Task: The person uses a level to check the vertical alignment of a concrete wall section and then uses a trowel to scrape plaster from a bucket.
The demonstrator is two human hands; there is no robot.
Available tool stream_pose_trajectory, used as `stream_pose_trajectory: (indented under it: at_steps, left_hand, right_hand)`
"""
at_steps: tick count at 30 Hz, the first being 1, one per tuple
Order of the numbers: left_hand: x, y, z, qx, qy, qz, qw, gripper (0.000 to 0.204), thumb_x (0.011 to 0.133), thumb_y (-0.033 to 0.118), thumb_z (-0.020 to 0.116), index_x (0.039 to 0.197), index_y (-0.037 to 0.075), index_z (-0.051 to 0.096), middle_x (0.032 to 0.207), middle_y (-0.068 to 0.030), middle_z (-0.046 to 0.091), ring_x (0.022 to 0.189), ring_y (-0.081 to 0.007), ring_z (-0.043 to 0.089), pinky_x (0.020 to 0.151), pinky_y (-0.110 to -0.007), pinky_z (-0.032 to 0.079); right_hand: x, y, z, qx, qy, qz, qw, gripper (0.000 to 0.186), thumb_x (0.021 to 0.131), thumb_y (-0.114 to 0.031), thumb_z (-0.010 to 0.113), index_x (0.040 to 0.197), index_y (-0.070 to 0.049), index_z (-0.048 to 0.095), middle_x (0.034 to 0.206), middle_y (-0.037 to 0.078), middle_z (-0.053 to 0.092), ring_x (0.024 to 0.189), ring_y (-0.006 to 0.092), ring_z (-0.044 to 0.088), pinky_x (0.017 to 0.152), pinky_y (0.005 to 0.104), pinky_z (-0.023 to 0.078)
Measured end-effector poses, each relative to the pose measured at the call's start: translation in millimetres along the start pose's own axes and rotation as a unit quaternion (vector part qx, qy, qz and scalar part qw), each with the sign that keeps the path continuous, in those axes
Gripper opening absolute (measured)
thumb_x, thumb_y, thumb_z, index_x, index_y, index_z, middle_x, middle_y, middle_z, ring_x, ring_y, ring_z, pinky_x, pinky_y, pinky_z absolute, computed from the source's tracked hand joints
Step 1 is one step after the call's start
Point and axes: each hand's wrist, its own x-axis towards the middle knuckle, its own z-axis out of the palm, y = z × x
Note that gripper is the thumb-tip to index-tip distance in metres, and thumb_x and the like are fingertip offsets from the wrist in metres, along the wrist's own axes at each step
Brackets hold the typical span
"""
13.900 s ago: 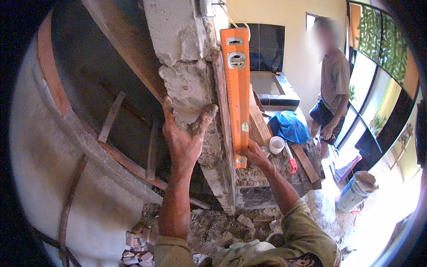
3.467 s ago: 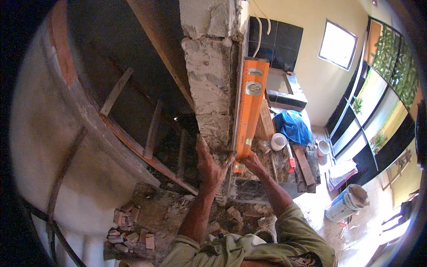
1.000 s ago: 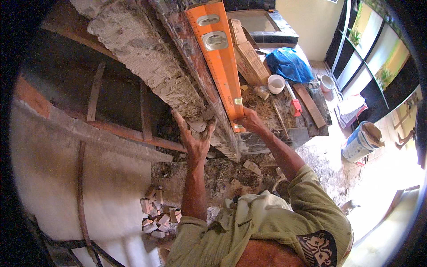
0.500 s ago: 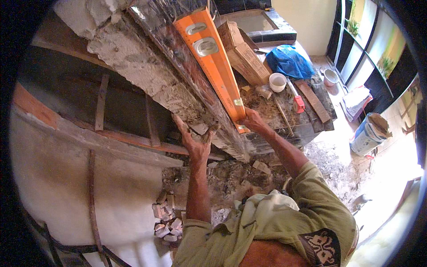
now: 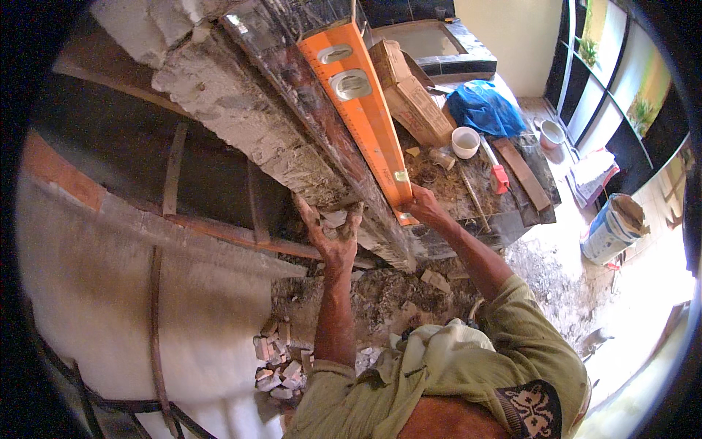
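Note:
A long orange spirit level [image 5: 369, 117] lies along the dark, glossy face of a mortar-covered beam [image 5: 252, 124]. My right hand [image 5: 420, 205] grips the level close to its near end, fingers curled around the edge. To the left, my left hand [image 5: 333, 238] reaches up against the beam's rough lower edge, thumb and fingers spread apart. A small pale patch [image 5: 335, 218] shows between those fingers; whether it is a loose piece or part of the beam I cannot tell. The fingertips are partly hidden against the mortar.
Right of the level, a dirty worktop [image 5: 439, 186] carries a cardboard box [image 5: 417, 106], white cup [image 5: 465, 143], blue plastic bag [image 5: 482, 106], red-handled tool [image 5: 499, 175] and wooden strip [image 5: 523, 172]. An open sack [image 5: 614, 227] and bucket [image 5: 551, 134] stand beyond. Broken bricks [image 5: 278, 366] lie below.
The whole view has shifted slightly, so everything sits a little further right and down. Both hands keep the same places on the level and the beam.

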Motion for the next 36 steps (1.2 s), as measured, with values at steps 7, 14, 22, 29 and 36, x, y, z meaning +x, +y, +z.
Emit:
stream_pose_trajectory:
  at_steps: [7, 14, 22, 29, 36]
  left_hand:
    - [0.9, -4.3, -7.4, 0.046, 0.013, -0.024, 0.999, 0.106, 0.070, 0.014, 0.083, 0.149, 0.007, 0.013, 0.148, -0.0173, 0.024, 0.130, -0.0312, 0.033, 0.102, -0.044, 0.039]
    - [8.0, -8.3, -9.2, -0.011, -0.003, -0.012, 1.000, 0.098, 0.070, 0.004, 0.081, 0.145, -0.001, 0.019, 0.130, -0.0153, 0.038, 0.116, -0.0272, 0.044, 0.095, -0.038, 0.046]
    - [10.3, 28.3, -3.1, 0.124, 0.021, 0.004, 0.992, 0.086, 0.073, 0.008, 0.079, 0.140, -0.007, 0.027, 0.129, -0.0226, 0.048, 0.117, -0.0304, 0.051, 0.097, -0.039, 0.045]
    - [4.6, 18.5, 3.8, 0.006, 0.066, 0.001, 0.998, 0.091, 0.074, 0.008, 0.078, 0.143, -0.006, 0.021, 0.129, -0.0227, 0.048, 0.116, -0.0311, 0.052, 0.095, -0.039, 0.046]
    - [7.9, 35.7, 3.0, 0.076, 0.075, 0.082, 0.991, 0.097, 0.073, 0.006, 0.078, 0.146, -0.003, 0.016, 0.133, -0.0232, 0.045, 0.115, -0.0313, 0.053, 0.096, -0.040, 0.047]
  right_hand:
    - [0.0, -13.9, 1.1, 0.000, -0.001, 0.005, 1.000, 0.038, 0.079, -0.022, 0.072, 0.112, -0.004, 0.062, 0.098, 0.012, 0.068, 0.090, 0.0194, 0.064, 0.081, 0.0354, 0.049]
    - [8.8, 9.1, 4.7, 0.030, 0.009, -0.026, 0.999, 0.037, 0.080, -0.021, 0.072, 0.112, -0.005, 0.063, 0.097, 0.009, 0.068, 0.090, 0.0172, 0.063, 0.081, 0.0347, 0.049]
    - [2.9, -5.6, -2.3, 0.021, -0.018, 0.021, 0.999, 0.035, 0.083, -0.021, 0.068, 0.113, -0.006, 0.062, 0.097, 0.009, 0.069, 0.090, 0.0157, 0.064, 0.079, 0.0341, 0.050]
    - [2.5, -8.4, -1.3, -0.029, -0.037, -0.007, 0.999, 0.037, 0.084, -0.024, 0.069, 0.115, -0.004, 0.060, 0.099, 0.007, 0.069, 0.089, 0.0166, 0.065, 0.079, 0.0340, 0.051]
    - [0.8, -23.6, -2.0, 0.039, -0.052, 0.007, 0.998, 0.036, 0.084, -0.019, 0.070, 0.116, -0.005, 0.060, 0.099, 0.007, 0.068, 0.091, 0.0142, 0.063, 0.080, 0.0324, 0.051]
